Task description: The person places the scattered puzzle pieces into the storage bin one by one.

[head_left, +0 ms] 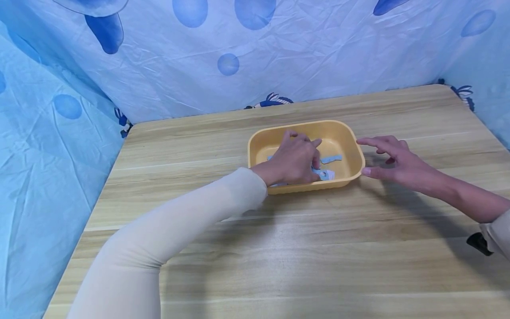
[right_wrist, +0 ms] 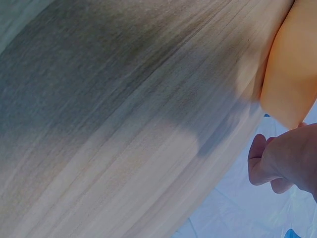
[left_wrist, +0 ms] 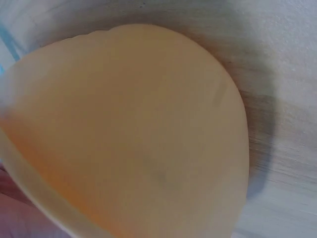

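In the head view my left hand reaches down into a yellow-orange plastic tub. Its thumb and index finger close around the left end of a small flat light-blue piece with a pale patch. Another thin light-blue strip lies on the tub's floor, and more blue bits are partly hidden behind this hand. My right hand is at the tub's right end, index finger and thumb extended and spread at the rim. In the right wrist view the tub shows at the right edge, with my right hand below.
The tub stands on a wood-grain table, towards its back. A blue patterned cloth hangs behind and along both sides. Near the right sleeve is a small black object. The left wrist view is mostly filled by the tub's wall.
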`<state>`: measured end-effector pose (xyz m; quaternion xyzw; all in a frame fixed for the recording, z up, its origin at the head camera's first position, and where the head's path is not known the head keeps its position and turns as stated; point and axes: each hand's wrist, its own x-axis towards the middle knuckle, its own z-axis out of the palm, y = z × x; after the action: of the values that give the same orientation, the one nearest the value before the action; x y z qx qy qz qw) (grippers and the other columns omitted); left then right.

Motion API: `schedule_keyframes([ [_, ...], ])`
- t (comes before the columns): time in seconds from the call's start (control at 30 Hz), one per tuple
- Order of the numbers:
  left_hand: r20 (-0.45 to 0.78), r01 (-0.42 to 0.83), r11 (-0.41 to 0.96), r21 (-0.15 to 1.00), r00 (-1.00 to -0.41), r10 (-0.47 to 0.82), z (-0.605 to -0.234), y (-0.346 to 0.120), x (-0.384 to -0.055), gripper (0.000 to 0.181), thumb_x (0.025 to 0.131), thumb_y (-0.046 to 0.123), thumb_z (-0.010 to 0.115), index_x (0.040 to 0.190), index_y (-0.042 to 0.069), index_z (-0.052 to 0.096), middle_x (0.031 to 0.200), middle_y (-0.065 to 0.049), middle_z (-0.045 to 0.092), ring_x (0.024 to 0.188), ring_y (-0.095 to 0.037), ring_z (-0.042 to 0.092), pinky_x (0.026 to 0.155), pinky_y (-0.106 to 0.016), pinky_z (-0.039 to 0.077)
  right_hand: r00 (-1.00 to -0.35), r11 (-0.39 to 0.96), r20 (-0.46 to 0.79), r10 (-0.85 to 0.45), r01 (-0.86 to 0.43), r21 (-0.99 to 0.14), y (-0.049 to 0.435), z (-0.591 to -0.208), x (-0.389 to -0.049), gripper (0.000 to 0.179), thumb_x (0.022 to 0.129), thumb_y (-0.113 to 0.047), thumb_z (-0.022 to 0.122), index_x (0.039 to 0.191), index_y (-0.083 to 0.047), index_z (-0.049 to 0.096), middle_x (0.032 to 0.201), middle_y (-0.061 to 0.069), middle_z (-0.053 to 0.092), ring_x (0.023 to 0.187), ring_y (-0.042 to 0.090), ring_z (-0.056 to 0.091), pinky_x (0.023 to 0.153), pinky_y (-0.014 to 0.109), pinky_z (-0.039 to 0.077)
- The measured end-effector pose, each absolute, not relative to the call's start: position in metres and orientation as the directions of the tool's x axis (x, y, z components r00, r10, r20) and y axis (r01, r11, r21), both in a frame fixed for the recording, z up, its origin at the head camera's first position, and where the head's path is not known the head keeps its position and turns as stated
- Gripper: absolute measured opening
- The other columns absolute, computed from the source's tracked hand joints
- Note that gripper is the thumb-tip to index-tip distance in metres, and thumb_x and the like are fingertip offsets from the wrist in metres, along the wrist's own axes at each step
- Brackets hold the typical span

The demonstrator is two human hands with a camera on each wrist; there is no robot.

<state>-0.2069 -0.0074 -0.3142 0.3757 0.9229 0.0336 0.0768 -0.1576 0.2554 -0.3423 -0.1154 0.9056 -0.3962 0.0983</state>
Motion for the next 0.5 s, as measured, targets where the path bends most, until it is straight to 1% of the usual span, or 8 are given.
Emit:
schedule_keyframes([
  [0.27,-0.165,0.697,0.708,0.116,-0.689,0.705,-0.3153,-0.0070,-0.2065,0.017,0.080,0.046,0.072,0.082,0.029,0.071,0.151,0.000,0.038,0.133,-0.019,0.038,0.107,-0.046,0.012,-0.953,0.671,-0.108,-0.282,-0.116,-0.732,0.2549,-0.3428,-0.1574,0.068,0.088,-0.032,0.070,0.147,-0.029,0.037,0.146,0.012,0.028,0.124,0.037,0.026,0.087,0.050,0.033],
  [0.5,-0.157,0.700,0.704,0.121,-0.686,0.710,-0.3160,-0.0081,-0.2052,0.021,0.081,0.050,0.071,0.080,0.029,0.070,0.151,-0.001,0.039,0.134,-0.019,0.038,0.108,-0.047,0.012,-0.954,0.665,-0.096,-0.284,-0.124,-0.736,0.2543,-0.3426,-0.1574,0.067,0.088,-0.031,0.070,0.147,-0.029,0.038,0.145,0.011,0.029,0.124,0.036,0.026,0.086,0.049,0.033],
])
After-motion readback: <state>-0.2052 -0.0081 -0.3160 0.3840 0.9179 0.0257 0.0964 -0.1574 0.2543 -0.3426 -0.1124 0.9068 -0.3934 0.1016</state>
